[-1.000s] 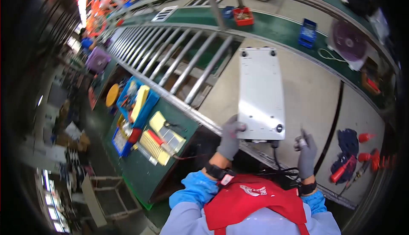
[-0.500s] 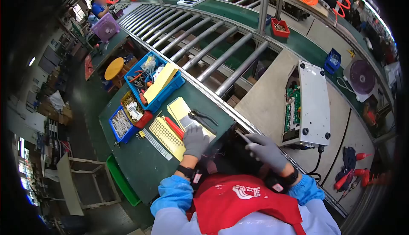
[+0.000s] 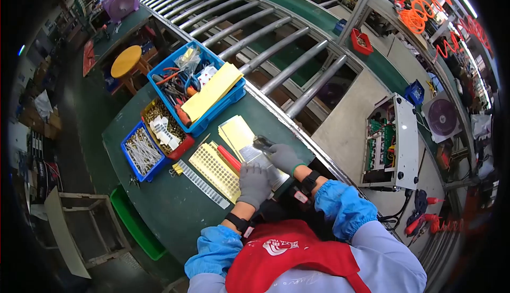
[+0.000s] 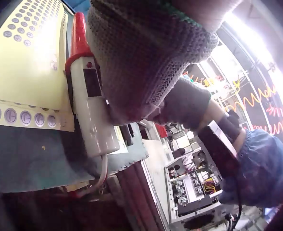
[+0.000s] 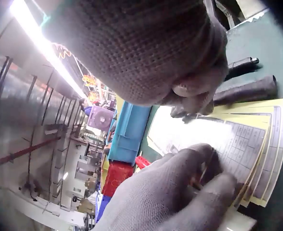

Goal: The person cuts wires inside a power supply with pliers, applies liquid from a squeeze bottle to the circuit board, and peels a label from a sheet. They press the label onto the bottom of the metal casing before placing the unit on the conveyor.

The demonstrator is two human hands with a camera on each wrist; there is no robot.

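My gloved left hand lies across the lower end of a stack of yellow-backed label sheets, fingers and thumb over the printed face. My right hand, also in a grey glove, is at the far side of the stack. Its bent fingers are right at the dark-handled pliers; I cannot tell whether they grip them. Beside my left hand lies a red-and-white corded tool. A yellow sheet of round stickers and a strip of labels are to its left.
A blue crate of hand tools stands behind the sheets, beside a red bin of small brass parts and a blue bin of white ties. Metal rollers run behind the table. An opened electronics chassis stands on the right.
My left hand left the chassis for the table and now lies over the label sheets. My right hand, holding a slim tool earlier, came left to the pliers. The head view turned left.
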